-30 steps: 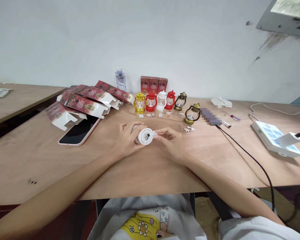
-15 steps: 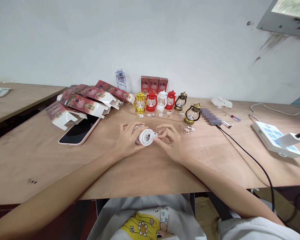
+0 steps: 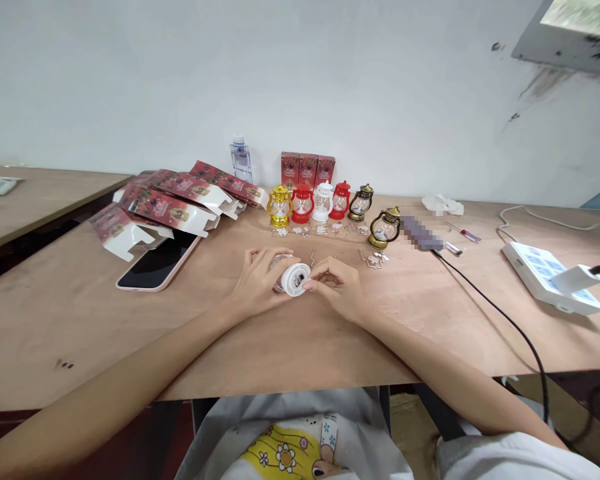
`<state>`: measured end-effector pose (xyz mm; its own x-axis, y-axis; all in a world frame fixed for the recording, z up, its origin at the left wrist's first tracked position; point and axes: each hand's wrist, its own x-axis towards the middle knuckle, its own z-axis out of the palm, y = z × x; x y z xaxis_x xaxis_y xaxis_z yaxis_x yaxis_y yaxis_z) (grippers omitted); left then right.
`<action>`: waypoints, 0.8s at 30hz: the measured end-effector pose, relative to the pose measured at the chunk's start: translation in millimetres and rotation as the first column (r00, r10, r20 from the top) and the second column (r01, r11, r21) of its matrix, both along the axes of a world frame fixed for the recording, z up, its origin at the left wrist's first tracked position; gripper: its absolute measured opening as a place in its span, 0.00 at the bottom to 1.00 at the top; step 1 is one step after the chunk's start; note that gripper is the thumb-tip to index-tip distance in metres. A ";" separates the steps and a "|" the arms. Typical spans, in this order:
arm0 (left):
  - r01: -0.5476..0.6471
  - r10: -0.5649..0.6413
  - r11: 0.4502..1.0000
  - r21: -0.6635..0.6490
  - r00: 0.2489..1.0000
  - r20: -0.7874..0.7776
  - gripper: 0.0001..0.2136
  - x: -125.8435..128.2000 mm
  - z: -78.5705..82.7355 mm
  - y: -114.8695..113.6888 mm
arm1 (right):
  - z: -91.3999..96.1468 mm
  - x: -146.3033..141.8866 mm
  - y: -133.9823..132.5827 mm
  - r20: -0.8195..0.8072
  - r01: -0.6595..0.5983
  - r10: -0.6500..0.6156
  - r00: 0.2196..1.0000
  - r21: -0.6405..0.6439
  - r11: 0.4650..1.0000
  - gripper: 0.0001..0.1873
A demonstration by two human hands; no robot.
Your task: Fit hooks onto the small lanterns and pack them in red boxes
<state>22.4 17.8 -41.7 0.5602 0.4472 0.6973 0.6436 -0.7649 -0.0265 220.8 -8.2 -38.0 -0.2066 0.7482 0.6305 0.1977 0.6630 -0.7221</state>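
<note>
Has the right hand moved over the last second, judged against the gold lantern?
Barely. The right hand stays at the white lantern base, below-right of the gold lantern; only its fingers curled in.

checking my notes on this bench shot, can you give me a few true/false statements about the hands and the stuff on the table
1. The left hand holds a white lantern lying on its side, base toward the camera. True.
2. The right hand rests flat on the phone. False: its fingertips are at the white lantern's base.
3. A gold lantern stands at the left end of the lantern row. True.
4. The phone lies on the right by the power strip. False: it lies on the left, by the red boxes.
5. A water bottle stands by the wall. True.
</note>
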 end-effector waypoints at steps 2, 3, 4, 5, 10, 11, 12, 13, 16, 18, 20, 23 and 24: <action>0.036 -0.036 0.999 0.012 0.999 -0.020 0.18 1.0 0.2 -0.7 | -2.3 0.3 0.7 0.014 -0.002 0.002 1.000 -0.017 1.000 0.13; 0.052 -0.051 0.999 0.018 0.998 -0.026 0.17 1.5 0.6 -1.1 | -3.3 0.5 0.8 0.020 0.005 -0.005 1.000 -0.018 1.000 0.13; 0.062 -0.062 0.998 0.024 0.998 -0.028 0.17 1.9 1.0 -1.5 | -3.9 0.8 0.6 0.029 0.014 -0.014 0.999 -0.010 1.000 0.13; 0.068 -0.067 0.997 0.028 0.997 -0.028 0.17 2.1 1.4 -1.8 | -4.2 1.2 0.3 0.040 0.022 -0.022 0.999 0.004 1.000 0.12; 0.073 -0.072 0.997 0.036 0.997 -0.038 0.18 1.8 1.6 -2.0 | -1.2 3.9 -0.9 0.151 0.033 -0.062 0.987 0.190 0.981 0.06; 0.075 -0.073 0.997 0.034 0.996 -0.043 0.18 1.5 1.2 -1.7 | -0.5 4.5 -0.6 0.186 0.026 -0.073 0.980 0.241 0.970 0.06; 0.077 -0.075 0.997 0.031 0.996 -0.046 0.18 1.3 0.7 -1.4 | -0.1 5.1 -0.2 0.216 0.018 -0.083 0.973 0.289 0.957 0.07; 0.079 -0.077 0.997 0.027 0.996 -0.048 0.18 1.1 0.2 -1.1 | 0.1 5.6 0.4 0.238 0.007 -0.090 0.967 0.328 0.945 0.08; 0.082 -0.082 0.997 0.012 0.996 -0.045 0.18 0.7 -0.6 -0.7 | -0.2 6.8 1.8 0.265 -0.019 -0.090 0.960 0.384 0.923 0.10; 0.082 -0.082 0.997 0.003 0.996 -0.042 0.18 0.5 -0.6 -0.6 | -0.1 6.9 1.9 0.267 -0.031 -0.077 0.961 0.379 0.925 0.10; 0.078 -0.079 0.997 -0.008 0.996 -0.043 0.18 0.3 -0.3 -0.6 | 0.3 6.5 1.2 0.261 -0.023 -0.076 0.962 0.356 0.934 0.09; 0.062 -0.064 0.997 -0.037 0.997 -0.052 0.18 -0.1 -0.2 -0.2 | 0.3 5.0 -0.1 0.233 0.037 -0.112 0.966 0.304 0.952 0.07; 0.058 -0.060 0.997 -0.044 0.997 -0.055 0.18 -0.2 -0.3 0.0 | -0.1 4.4 -0.5 0.224 0.056 -0.124 0.967 0.287 0.956 0.07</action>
<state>22.2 17.8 -42.0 0.6243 0.4408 0.6449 0.5959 -0.8026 -0.0282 225.2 -8.7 -38.0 -0.3149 0.5738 0.7561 0.4084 0.8010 -0.4378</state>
